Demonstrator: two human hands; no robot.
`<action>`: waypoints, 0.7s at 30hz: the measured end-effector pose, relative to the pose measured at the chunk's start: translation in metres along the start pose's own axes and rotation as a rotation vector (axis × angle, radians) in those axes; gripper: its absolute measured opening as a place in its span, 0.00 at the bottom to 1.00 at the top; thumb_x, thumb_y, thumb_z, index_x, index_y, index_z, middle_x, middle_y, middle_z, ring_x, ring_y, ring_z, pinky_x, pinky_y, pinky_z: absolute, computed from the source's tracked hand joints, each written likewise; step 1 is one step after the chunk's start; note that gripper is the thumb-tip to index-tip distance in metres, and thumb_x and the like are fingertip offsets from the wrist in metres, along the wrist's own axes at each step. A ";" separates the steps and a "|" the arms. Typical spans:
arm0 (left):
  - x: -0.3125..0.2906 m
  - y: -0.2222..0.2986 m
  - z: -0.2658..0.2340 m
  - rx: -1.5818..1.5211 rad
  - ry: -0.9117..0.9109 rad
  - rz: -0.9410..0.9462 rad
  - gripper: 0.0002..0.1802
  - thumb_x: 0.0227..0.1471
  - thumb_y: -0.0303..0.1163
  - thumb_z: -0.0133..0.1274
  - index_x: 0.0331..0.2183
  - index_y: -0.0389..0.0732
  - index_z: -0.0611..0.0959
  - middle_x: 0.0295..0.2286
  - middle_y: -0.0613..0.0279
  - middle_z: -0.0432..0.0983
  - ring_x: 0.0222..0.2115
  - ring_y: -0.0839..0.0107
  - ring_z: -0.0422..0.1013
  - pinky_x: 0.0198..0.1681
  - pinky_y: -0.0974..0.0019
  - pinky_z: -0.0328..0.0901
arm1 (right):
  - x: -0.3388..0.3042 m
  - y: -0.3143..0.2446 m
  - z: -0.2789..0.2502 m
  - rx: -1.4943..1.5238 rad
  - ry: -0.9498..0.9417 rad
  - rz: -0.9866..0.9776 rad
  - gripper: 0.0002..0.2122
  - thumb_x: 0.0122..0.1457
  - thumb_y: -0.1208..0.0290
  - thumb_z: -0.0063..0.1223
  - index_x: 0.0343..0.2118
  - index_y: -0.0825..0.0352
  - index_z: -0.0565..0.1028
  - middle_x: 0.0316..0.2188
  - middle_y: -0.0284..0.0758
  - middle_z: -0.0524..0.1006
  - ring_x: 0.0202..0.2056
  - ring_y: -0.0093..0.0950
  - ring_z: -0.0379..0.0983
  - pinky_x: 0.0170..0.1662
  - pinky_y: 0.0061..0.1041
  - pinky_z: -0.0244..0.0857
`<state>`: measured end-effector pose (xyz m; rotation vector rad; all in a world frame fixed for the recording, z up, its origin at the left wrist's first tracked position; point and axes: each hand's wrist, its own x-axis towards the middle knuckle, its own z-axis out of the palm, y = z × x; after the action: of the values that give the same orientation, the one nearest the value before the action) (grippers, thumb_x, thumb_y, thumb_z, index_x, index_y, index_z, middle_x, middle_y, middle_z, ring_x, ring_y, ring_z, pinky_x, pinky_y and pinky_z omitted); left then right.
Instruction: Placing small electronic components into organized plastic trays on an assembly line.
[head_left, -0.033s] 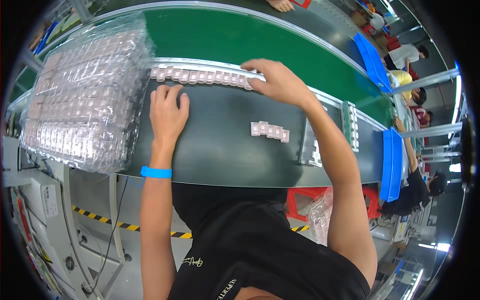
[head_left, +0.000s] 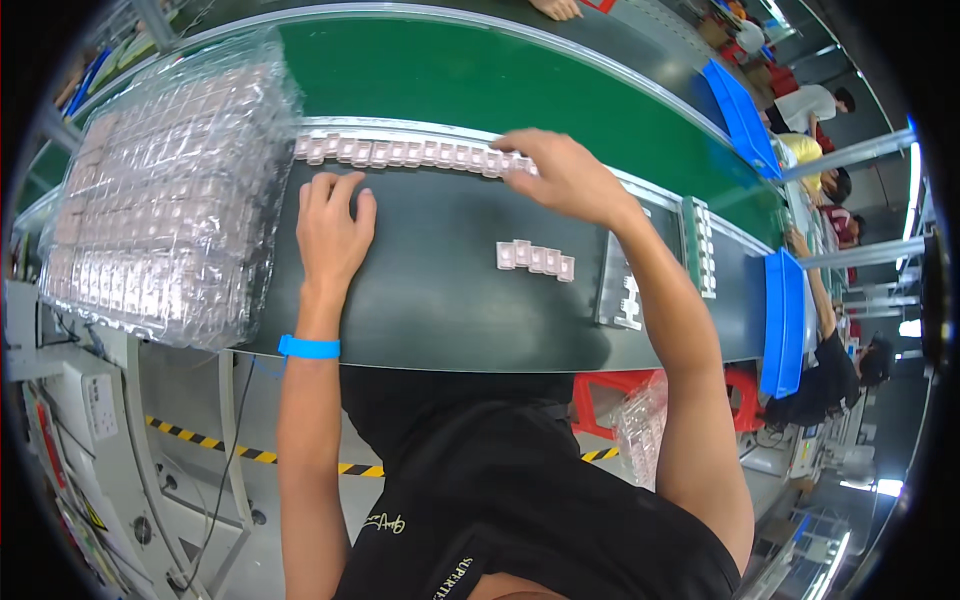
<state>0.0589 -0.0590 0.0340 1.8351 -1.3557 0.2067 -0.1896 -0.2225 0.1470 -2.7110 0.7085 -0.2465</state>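
A long row of small pale pink, tray-like plastic pieces [head_left: 420, 155] runs along the metal rail at the back of the dark worktop. My right hand [head_left: 565, 175] is at the row's right end, with thumb and forefinger apart on either side of the last pieces; its other fingers are partly hidden. Below the row's left part rests my left hand [head_left: 335, 220], open and palm down, fingertips close to the pieces and holding nothing. A short, slightly staggered group of the same pieces [head_left: 536, 260] lies apart in the middle of the worktop.
A big stack of pink pieces in clear plastic wrap [head_left: 165, 200] stands at the left. Behind the rail runs a green conveyor belt [head_left: 440, 80]. To the right are a metal plate fixture [head_left: 615, 285], a green-edged strip [head_left: 700, 245] and blue bins [head_left: 783, 325]. Other people work beyond.
My right hand has slid slightly to the right along the row, leaving more of its end pieces visible. My left hand stays in about the same place.
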 end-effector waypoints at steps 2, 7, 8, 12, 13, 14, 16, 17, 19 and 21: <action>-0.006 0.015 0.001 -0.105 -0.050 0.113 0.12 0.52 0.30 0.60 0.41 0.41 0.86 0.37 0.57 0.76 0.39 0.55 0.72 0.42 0.54 0.69 | -0.044 -0.006 -0.007 -0.003 0.007 0.063 0.19 0.61 0.64 0.55 0.53 0.67 0.77 0.49 0.46 0.80 0.52 0.46 0.75 0.57 0.41 0.67; -0.032 0.118 0.010 -0.244 -0.390 0.232 0.29 0.48 0.35 0.64 0.52 0.38 0.80 0.46 0.52 0.74 0.46 0.52 0.70 0.49 0.54 0.69 | -0.120 -0.030 -0.011 0.304 0.080 0.434 0.20 0.59 0.69 0.57 0.55 0.67 0.75 0.50 0.46 0.77 0.52 0.45 0.74 0.56 0.40 0.68; -0.039 0.128 0.019 -0.252 -0.414 0.278 0.32 0.47 0.37 0.65 0.53 0.37 0.78 0.47 0.51 0.73 0.47 0.52 0.70 0.49 0.53 0.69 | -0.131 -0.029 0.003 0.151 0.137 0.360 0.22 0.58 0.71 0.58 0.56 0.67 0.74 0.51 0.46 0.76 0.52 0.45 0.73 0.56 0.39 0.68; -0.039 0.150 0.032 -0.246 -0.518 0.295 0.34 0.45 0.26 0.65 0.55 0.32 0.75 0.50 0.50 0.71 0.50 0.50 0.68 0.54 0.54 0.67 | -0.150 -0.031 0.037 -0.023 0.148 0.329 0.29 0.53 0.75 0.63 0.60 0.68 0.70 0.57 0.45 0.72 0.57 0.46 0.69 0.61 0.40 0.65; -0.037 0.151 0.033 -0.233 -0.524 0.302 0.34 0.45 0.26 0.65 0.55 0.32 0.75 0.50 0.50 0.71 0.50 0.50 0.68 0.54 0.54 0.67 | -0.149 -0.033 0.043 -0.025 0.173 0.313 0.29 0.52 0.76 0.64 0.59 0.68 0.70 0.56 0.43 0.73 0.55 0.46 0.70 0.59 0.40 0.66; -0.036 0.150 0.034 -0.219 -0.550 0.349 0.33 0.45 0.24 0.64 0.54 0.32 0.76 0.50 0.50 0.72 0.49 0.50 0.68 0.54 0.54 0.67 | -0.149 -0.033 0.047 -0.012 0.182 0.310 0.29 0.52 0.76 0.64 0.59 0.68 0.70 0.56 0.43 0.73 0.55 0.46 0.70 0.59 0.40 0.66; -0.034 0.146 0.035 -0.193 -0.568 0.390 0.32 0.44 0.22 0.64 0.53 0.31 0.76 0.50 0.50 0.72 0.49 0.50 0.69 0.55 0.54 0.67 | -0.143 -0.031 0.055 0.034 0.128 0.379 0.27 0.52 0.75 0.64 0.58 0.68 0.71 0.53 0.43 0.74 0.53 0.46 0.71 0.57 0.40 0.68; -0.034 0.146 0.036 -0.218 -0.603 0.384 0.30 0.44 0.22 0.63 0.52 0.31 0.77 0.48 0.50 0.73 0.48 0.50 0.69 0.54 0.54 0.67 | -0.141 -0.031 0.058 0.050 0.136 0.400 0.26 0.52 0.75 0.65 0.57 0.68 0.72 0.52 0.42 0.75 0.52 0.46 0.71 0.56 0.41 0.68; -0.038 0.145 0.039 -0.233 -0.591 0.384 0.27 0.44 0.21 0.62 0.50 0.31 0.79 0.44 0.50 0.74 0.46 0.51 0.70 0.53 0.55 0.68 | -0.138 -0.031 0.064 0.069 0.170 0.400 0.24 0.52 0.74 0.66 0.54 0.66 0.75 0.50 0.42 0.75 0.50 0.47 0.72 0.54 0.41 0.68; -0.043 0.147 0.043 -0.209 -0.545 0.401 0.26 0.44 0.22 0.62 0.49 0.32 0.80 0.43 0.50 0.74 0.45 0.51 0.70 0.52 0.55 0.68 | -0.136 -0.038 0.062 0.033 0.185 0.425 0.24 0.52 0.74 0.66 0.53 0.66 0.75 0.50 0.42 0.76 0.49 0.47 0.72 0.53 0.41 0.69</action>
<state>-0.0980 -0.0692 0.0574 1.4804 -2.0351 -0.2436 -0.2745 -0.1068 0.0915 -2.4493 1.2946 -0.4009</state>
